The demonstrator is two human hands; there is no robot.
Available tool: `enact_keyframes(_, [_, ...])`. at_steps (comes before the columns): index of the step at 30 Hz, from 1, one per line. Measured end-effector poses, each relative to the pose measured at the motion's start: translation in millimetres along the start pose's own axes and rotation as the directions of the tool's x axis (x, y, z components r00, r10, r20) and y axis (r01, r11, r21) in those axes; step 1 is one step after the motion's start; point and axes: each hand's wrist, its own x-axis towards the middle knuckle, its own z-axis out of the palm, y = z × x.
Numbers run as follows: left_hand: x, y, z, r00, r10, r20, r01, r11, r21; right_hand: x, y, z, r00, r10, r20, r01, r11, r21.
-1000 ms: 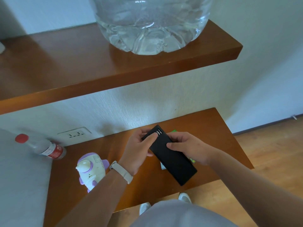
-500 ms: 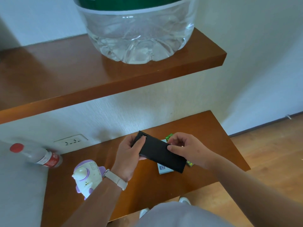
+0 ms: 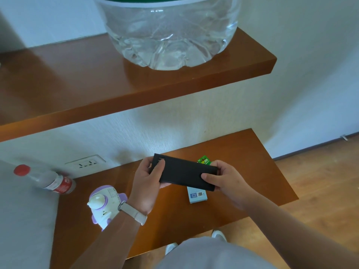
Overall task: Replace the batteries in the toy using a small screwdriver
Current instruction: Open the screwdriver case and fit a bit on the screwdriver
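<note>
In the head view, a flat black case point(image 3: 184, 174) is held above the tabletop point(image 3: 252, 171) by both hands. The left hand point(image 3: 145, 183) is clamped on the case's left end, with the thumb laid across its top face and the fingers curled beneath. The right hand point(image 3: 229, 181) is clamped on the right end, with the thumb pressed on the near edge and the fingers wrapped behind the far edge.

A second ago the case was slanted steeply, with its long end aimed at the person. Now it is turned almost level, left to right. As a result a light blue box point(image 3: 197, 196) on the tabletop is uncovered more than before, and a green packet point(image 3: 204, 160) is seen just past the case's far edge.

The toy point(image 3: 104, 204), white and purple, is left lying where it was on the left of the tabletop. It is partly hidden by the left forearm and is touched by neither hand. A red-capped bottle point(image 3: 52, 181) is seen lying to its left, below a wall socket point(image 3: 86, 163).

On the upper shelf point(image 3: 77, 84) a large clear water jug point(image 3: 167, 35) is shown. More of its green band is taken in than before, the camera having been tipped upward.
</note>
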Motion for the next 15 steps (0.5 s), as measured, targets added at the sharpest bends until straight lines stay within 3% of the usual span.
enact_keyframes(9, [7.7,-0.1,-7.9,0.997,0.074,0.026,-0.075,0.994,0.075,6.4,-5.3,-5.8,0.996,-0.089,0.033,0.093,0.976,-0.198])
enact_keyframes(15, [7.2,-1.5,-4.5,0.998,0.059,0.037,-0.061,0.997,0.045,4.3,-5.0,-15.2,0.996,-0.091,0.023,0.094,0.978,-0.186])
